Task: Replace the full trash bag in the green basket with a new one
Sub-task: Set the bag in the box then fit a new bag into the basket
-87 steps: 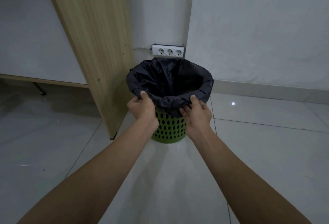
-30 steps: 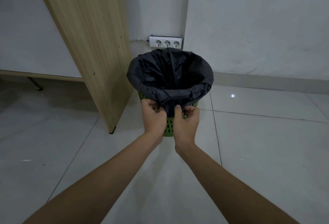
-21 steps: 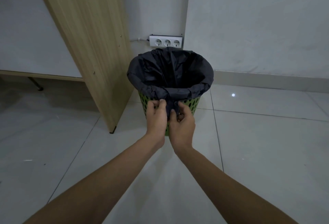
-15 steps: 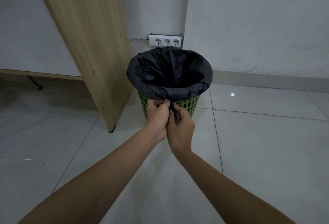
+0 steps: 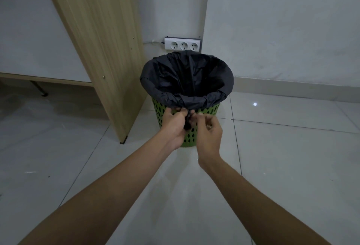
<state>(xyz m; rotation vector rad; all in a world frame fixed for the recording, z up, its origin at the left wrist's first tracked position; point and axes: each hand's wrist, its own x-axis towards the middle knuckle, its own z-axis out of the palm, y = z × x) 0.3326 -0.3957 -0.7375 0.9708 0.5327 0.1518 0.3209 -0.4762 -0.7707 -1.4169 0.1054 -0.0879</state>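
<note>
A: Item one, principal object?

B: Green basket [image 5: 207,112], perforated plastic, round, upright on the tiled floor [image 5: 292,157]. It stands in the corner, just beside a leaning-looking wooden panel [image 5: 101,40] on its left and below a white power strip [image 5: 182,45] with three sockets, fixed low on the wall [image 5: 282,20].

A: Item two, lining?

B: Trash bag [image 5: 187,77], black, thin film. It sits inside the basket with its mouth open and its edge folded down over the whole rim. The slack on the near side is drawn together into a short twisted tail [image 5: 187,123] that hangs against the basket's front wall. What the bag holds cannot be told; the inside is dark.

A: Item three, the hands?

B: Left hand [image 5: 173,126], at the basket's front, just under the rim. Its fingers [image 5: 169,112] are curled narrow around the gathered film, thumb side against the tail. Right hand [image 5: 209,135], just beside the left, the tail between the two. Its fingers [image 5: 201,117] are bent close, the tips meeting the top of the tail in a pinch; they are somewhat blurred. Both forearms reach in from the lower edge.

A: Item four, surroundings?

B: Pale skirting [image 5: 292,87] along the right wall. A small bright spot of reflected light [image 5: 255,104] on the floor to the basket's right. A horizontal wooden rail [image 5: 44,79] and a thin dark leg [image 5: 39,89] at far left, behind the panel.
</note>
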